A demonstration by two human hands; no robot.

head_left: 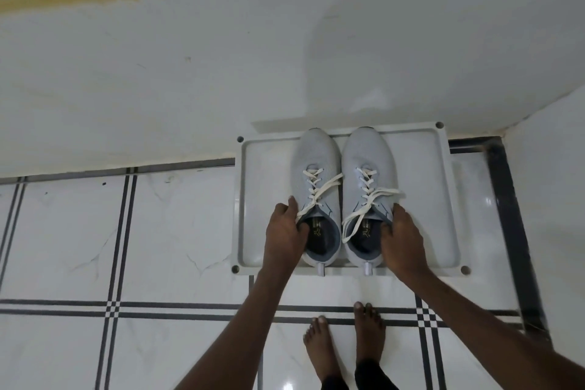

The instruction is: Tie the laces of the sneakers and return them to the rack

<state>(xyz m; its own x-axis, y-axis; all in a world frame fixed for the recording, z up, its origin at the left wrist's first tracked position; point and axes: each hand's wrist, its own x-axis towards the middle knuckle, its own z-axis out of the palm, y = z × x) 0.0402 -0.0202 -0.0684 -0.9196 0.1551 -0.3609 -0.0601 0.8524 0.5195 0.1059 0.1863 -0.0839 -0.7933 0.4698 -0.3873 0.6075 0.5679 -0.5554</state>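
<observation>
Two pale grey sneakers stand side by side, toes toward the wall, on a light grey rack tray (264,199) on the floor. The left sneaker (315,155) has loose white laces lying across its tongue. The right sneaker (365,155) has untied laces trailing over its opening. My left hand (285,233) grips the left sneaker's collar, thumb inside the opening. My right hand (402,237) grips the right sneaker's outer collar the same way.
The tray sits against a white wall (221,73) in a corner, with a second wall (550,199) on the right. White floor tiles with dark stripes (120,247) spread to the left. My bare feet (345,345) stand just before the tray.
</observation>
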